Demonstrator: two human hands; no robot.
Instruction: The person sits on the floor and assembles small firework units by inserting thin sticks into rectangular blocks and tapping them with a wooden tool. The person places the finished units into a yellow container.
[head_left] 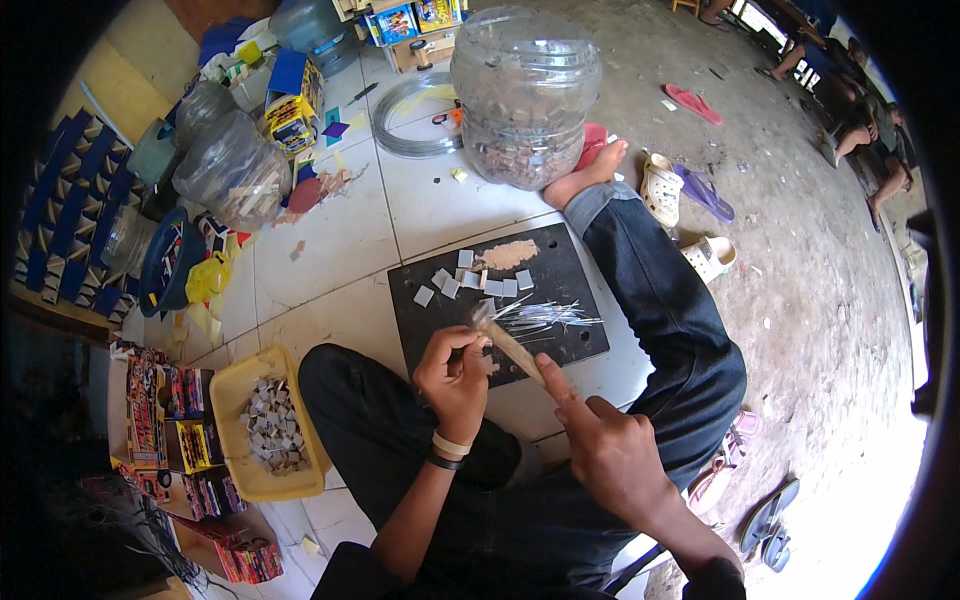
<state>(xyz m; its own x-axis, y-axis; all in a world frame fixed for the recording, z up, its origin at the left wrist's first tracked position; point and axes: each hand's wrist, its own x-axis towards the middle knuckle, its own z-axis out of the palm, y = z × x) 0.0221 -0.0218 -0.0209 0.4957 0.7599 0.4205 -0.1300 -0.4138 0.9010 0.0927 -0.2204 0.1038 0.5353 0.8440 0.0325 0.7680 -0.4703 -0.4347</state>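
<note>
My right hand [612, 440] grips the wooden handle of a hammer [513, 350], its forefinger stretched along the handle. The hammer's greyish head rests at or just above a black plate [420, 325] on the tiled floor. Beside that head, my left hand [452, 378] is closed in a pinch at the plate's near edge. What it pinches is small, pale and mostly hidden by the fingers. Several small grey squares [470, 280] lie on the plate, along with a bundle of thin silvery wires [545, 318] and a patch of brown powder [508, 254].
A yellow tray [312, 440] full of small grey squares stands left of my knee, near colourful boxes [190, 425]. Ahead are a large clear plastic container [525, 95] and a wire coil [385, 140]. Slippers and clogs [660, 190] lie on the right. Other people sit far right.
</note>
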